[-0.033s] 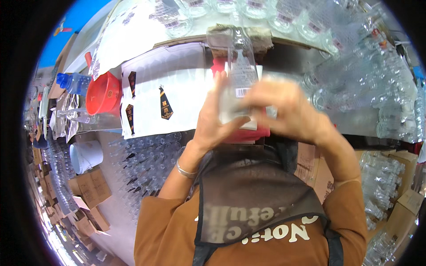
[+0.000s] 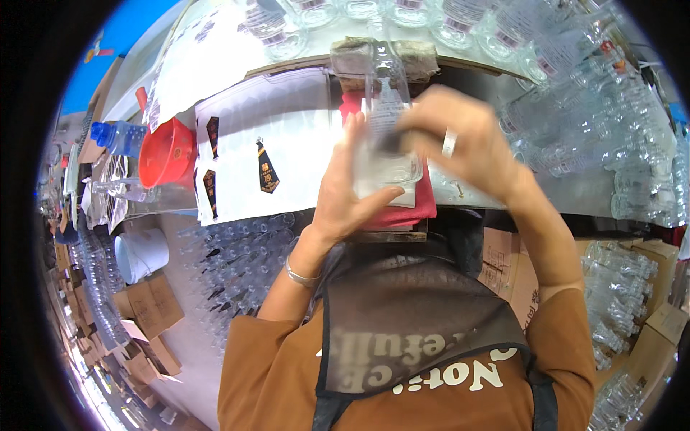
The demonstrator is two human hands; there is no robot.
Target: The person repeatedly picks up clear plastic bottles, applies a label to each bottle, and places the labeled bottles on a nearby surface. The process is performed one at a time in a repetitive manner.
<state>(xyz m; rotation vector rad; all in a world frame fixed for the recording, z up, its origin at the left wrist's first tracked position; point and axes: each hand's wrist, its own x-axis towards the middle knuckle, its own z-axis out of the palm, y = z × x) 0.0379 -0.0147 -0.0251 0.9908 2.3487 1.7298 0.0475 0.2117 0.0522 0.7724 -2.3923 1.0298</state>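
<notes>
A clear glass bottle (image 2: 387, 97) with fine print on its side lies in front of me, its neck pointing away. My left hand (image 2: 339, 183) steadies its left side, thumb stretched toward the base. Over the bottle's lower body, my right hand (image 2: 460, 136), wearing a pale ring, pinches a small dark piece (image 2: 392, 142) against or just above the glass. Motion blurs that piece, so its kind is unclear. Under the bottle are a red cloth (image 2: 425, 200) and a block wrapped in rag (image 2: 350, 59), the latter supporting the neck.
A white sheet with dark tie-shaped stickers (image 2: 267, 167) lies left of the bottle. Beyond it stand a red dipper (image 2: 167, 151) and a blue-capped bottle (image 2: 123, 136). Many clear bottles (image 2: 575, 147) crowd the right side and far edge. A white bucket (image 2: 142, 255) sits lower left.
My right hand has moved slightly up and away from the bottle's base, bringing the dark piece into sight. My left hand stays almost still on the bottle.
</notes>
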